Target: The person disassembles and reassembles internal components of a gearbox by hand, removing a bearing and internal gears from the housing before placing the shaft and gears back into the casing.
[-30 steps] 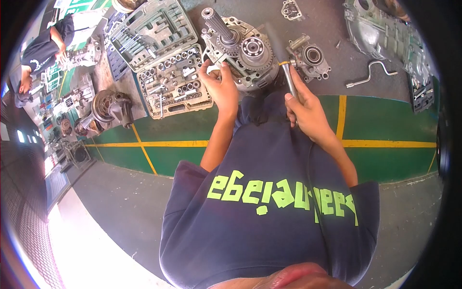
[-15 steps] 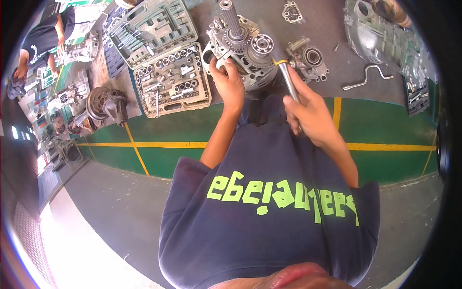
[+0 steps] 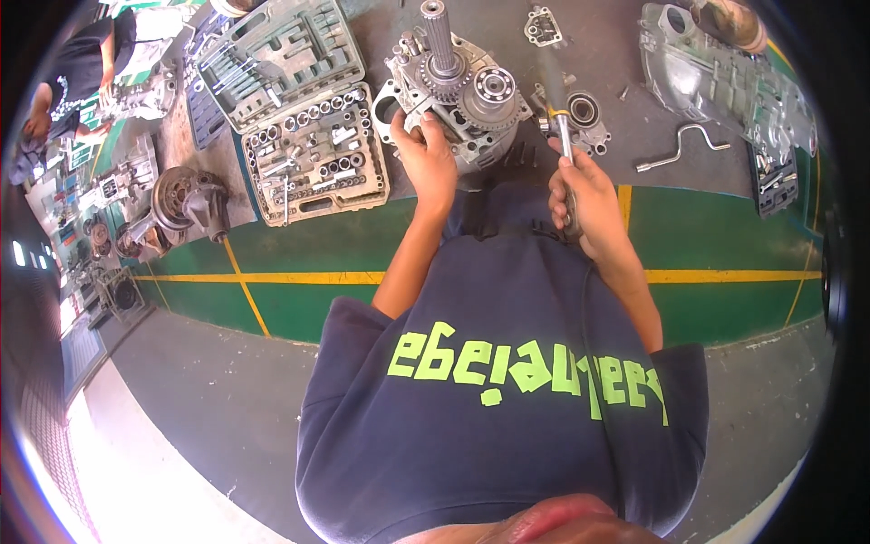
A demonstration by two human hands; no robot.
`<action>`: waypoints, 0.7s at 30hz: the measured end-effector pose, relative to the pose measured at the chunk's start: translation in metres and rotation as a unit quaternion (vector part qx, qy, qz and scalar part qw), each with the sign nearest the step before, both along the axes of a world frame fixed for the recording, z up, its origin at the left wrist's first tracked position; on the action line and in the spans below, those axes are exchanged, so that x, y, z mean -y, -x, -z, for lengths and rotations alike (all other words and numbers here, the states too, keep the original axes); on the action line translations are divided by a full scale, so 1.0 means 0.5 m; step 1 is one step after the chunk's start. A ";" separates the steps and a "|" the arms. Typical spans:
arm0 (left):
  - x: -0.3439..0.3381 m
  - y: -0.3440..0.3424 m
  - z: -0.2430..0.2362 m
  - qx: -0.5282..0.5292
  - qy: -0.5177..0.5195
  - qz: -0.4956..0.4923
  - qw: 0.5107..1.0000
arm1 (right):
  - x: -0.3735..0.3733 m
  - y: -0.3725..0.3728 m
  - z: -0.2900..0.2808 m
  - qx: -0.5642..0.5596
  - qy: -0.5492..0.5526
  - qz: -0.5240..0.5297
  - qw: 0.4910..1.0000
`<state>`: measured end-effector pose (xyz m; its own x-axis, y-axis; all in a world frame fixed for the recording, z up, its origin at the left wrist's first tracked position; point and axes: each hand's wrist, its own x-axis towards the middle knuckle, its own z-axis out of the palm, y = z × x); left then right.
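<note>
A gearbox housing (image 3: 471,150) stands on the bench in front of me, with a splined shaft (image 3: 439,41) rising from it and a gear with a ball bearing (image 3: 495,86) beside the shaft. My left hand (image 3: 428,168) has its bent fingers gripping the near left edge of this housing, beside a round opening. To the right, my right hand (image 3: 587,201) is wrapped round a hammer-like tool (image 3: 565,136) with a shiny metal shaft and a yellow band. Its far end is smeared by motion, so the head's shape is unclear.
Left of the gearbox lies an open socket set case (image 3: 317,195). On the right are a cover with a bearing (image 3: 584,113), a bent metal bar wrench (image 3: 684,150) and a large aluminium casing (image 3: 698,68). Another person (image 3: 86,68) works at the far left.
The tool in my right hand has swung away from the gear, to the right, and now points more upright. My left hand keeps its hold on the gearbox housing.
</note>
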<state>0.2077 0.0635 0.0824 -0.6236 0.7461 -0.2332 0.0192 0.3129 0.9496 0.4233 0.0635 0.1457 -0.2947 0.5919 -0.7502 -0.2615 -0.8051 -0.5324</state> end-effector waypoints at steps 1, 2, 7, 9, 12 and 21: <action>-0.003 0.000 0.003 0.000 -0.001 0.003 1.000 | 0.000 0.002 0.009 0.000 -0.001 0.003 1.000; -0.001 0.004 0.009 0.006 -0.008 0.008 1.000 | 0.002 0.011 0.013 0.047 -0.026 0.009 0.999; 0.006 0.018 0.035 -0.008 -0.023 -0.005 1.000 | -0.011 -0.003 -0.123 0.018 -0.124 -0.132 0.983; 0.004 0.021 0.023 -0.029 0.007 0.013 0.999 | -0.012 -0.018 -0.082 0.049 -0.250 -0.018 0.967; 0.002 0.018 0.018 -0.014 0.005 0.015 1.000 | -0.043 -0.026 -0.072 0.081 -0.218 0.108 0.966; 0.000 0.003 0.016 -0.045 0.009 0.025 0.999 | -0.031 0.012 0.051 0.139 -0.125 0.150 0.971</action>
